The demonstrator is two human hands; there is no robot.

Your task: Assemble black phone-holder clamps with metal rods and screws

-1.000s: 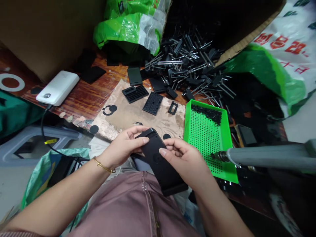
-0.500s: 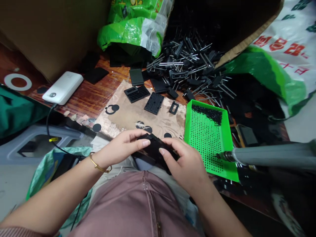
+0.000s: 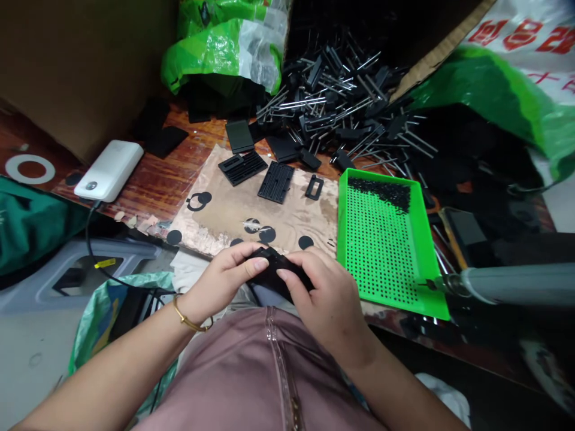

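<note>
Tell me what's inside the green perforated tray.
Small black pieces lie heaped along the far end of the green perforated tray; the rest shows rows of dark holes. The tray floor under the heap cannot be seen.

The held piece (image 3: 271, 261) is matte black; the bright green tray (image 3: 342, 239) has rows of black holes.
</note>
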